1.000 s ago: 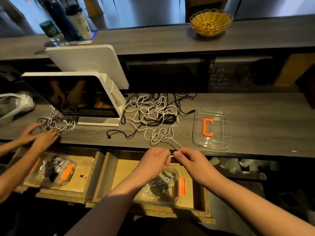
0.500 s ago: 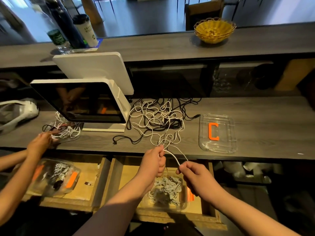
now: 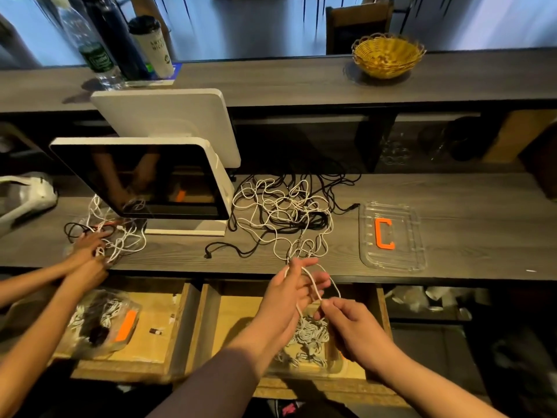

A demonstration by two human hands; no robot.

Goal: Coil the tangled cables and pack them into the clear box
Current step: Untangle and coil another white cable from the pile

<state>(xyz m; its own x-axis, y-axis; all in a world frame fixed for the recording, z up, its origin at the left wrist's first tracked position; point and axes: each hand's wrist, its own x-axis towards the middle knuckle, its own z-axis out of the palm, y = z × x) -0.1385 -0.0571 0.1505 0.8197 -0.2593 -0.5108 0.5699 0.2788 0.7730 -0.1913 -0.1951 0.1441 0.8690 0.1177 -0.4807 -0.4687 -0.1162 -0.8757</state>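
Note:
A tangle of white and black cables (image 3: 286, 215) lies on the grey counter (image 3: 467, 212). One white cable (image 3: 313, 285) runs from it off the counter's front edge and loops round the spread fingers of my left hand (image 3: 289, 294). My right hand (image 3: 349, 324) pinches that cable just below and right of the left. Beneath both hands a clear box (image 3: 307, 345) with coiled white cables sits in an open wooden drawer (image 3: 229, 321). Its clear lid (image 3: 391, 236) with an orange clip lies on the counter to the right.
Another person's two hands (image 3: 87, 257) work on a second cable tangle (image 3: 120, 236) at the left, above a second drawer holding a clear box (image 3: 102, 324). A white screen terminal (image 3: 150, 179) stands on the counter. Bottles, a cup (image 3: 153, 46) and a yellow basket (image 3: 388, 55) are on the upper shelf.
My left hand opened from a pinch, its fingers spread, and a loop of the white cable now lies round them. My right hand drew the cable down away from the counter edge.

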